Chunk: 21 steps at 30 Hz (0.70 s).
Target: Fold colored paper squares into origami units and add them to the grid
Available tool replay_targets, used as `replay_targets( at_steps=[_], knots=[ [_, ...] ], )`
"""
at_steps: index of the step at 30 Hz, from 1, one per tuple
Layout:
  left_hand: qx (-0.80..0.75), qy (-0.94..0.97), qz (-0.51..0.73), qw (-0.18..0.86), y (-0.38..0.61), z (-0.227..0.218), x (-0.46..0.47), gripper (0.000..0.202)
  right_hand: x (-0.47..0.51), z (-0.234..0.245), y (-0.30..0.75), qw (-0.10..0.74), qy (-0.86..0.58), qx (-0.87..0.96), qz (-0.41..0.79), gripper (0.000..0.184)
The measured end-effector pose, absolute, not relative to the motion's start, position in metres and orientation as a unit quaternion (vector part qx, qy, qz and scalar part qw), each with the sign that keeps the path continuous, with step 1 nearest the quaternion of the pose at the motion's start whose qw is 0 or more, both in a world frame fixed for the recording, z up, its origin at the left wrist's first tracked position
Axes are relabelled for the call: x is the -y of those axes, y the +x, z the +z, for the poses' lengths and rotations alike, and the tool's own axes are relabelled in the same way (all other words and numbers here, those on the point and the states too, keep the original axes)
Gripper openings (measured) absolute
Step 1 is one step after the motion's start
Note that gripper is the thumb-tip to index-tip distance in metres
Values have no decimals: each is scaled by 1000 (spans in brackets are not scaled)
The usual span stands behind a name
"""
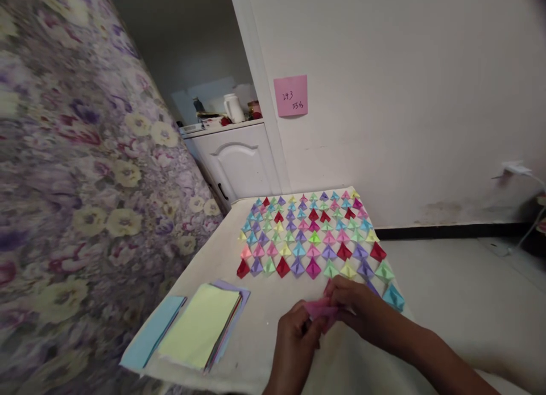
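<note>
Between my two hands, above the near part of the table, is a piece of pink paper (321,309), partly folded. The fingers of my left hand (298,332) pinch its left side. On its right side my right hand (352,304) grips it with thumb and fingers. My fingers cover much of the paper, so its full shape is hidden. Just beyond my hands, rows of small folded paper pieces (313,267) in many colours cover the far part of the table. A blue folded piece (393,297) lies to the right of my right hand.
On the left of the table (260,326) lie a stack of coloured paper with yellow on top (200,326) and a blue stack (153,332). A floral curtain (106,213) hangs at the left. Behind stand a wall with a pink note (290,96) and a cabinet (239,161).
</note>
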<state>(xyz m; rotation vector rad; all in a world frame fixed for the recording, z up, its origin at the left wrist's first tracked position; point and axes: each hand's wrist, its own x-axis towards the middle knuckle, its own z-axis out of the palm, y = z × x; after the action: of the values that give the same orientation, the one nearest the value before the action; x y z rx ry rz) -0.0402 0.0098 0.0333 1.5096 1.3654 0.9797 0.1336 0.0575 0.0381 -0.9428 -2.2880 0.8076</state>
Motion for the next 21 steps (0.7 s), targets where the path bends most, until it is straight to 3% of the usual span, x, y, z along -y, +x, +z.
replay_targets(
  at_steps=[12,16,21],
  knots=[
    [-510,592,280,558,-65,48,0,55,-37,39,123,230,-287,912,180,27],
    [-506,630,245,537,-67,53,5,55,-34,36,120,202,-269,922,190,27],
    [-528,669,209,480,-64,50,9,37,-30,35,117,183,-277,928,167,26]
  ],
)
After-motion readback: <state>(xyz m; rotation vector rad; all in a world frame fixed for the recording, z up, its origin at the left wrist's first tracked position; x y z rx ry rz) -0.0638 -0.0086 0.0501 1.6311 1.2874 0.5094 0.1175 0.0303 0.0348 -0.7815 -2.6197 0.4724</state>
